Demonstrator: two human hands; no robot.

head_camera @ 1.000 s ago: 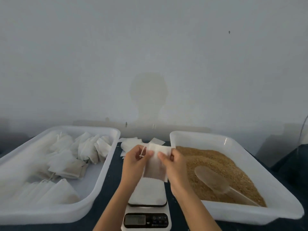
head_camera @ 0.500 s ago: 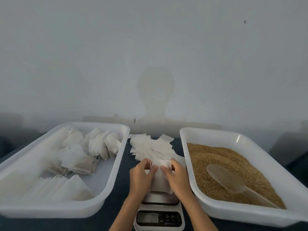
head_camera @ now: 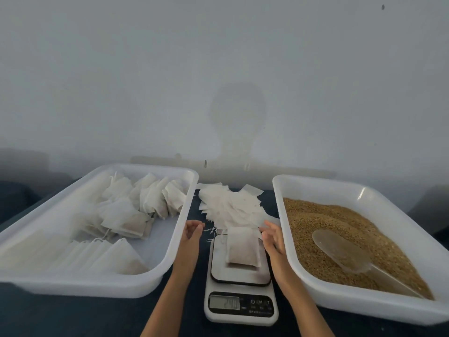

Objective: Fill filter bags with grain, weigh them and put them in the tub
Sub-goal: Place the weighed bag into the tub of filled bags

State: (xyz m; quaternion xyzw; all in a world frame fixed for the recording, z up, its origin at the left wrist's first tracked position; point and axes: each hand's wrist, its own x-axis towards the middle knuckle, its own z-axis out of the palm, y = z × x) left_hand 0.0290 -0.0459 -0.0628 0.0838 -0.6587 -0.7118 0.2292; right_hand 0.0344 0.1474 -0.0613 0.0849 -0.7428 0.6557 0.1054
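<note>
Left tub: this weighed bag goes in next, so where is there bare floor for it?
The left tub has bare floor along its right wall, between the upright filled bags at the back and the bags lying at the front. Its left and middle are crowded with bags.

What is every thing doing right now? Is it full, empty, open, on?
filled filter bag: lying on the scale, nobody holding it
scale: on, digits too blurry to read
left hand: open, touching nothing
right hand: open, beside the bag
grain tub: holds plenty of grain
scoop: lying in the grain
left tub: partly filled with bags
empty filter bags: heaped behind the scale
</note>
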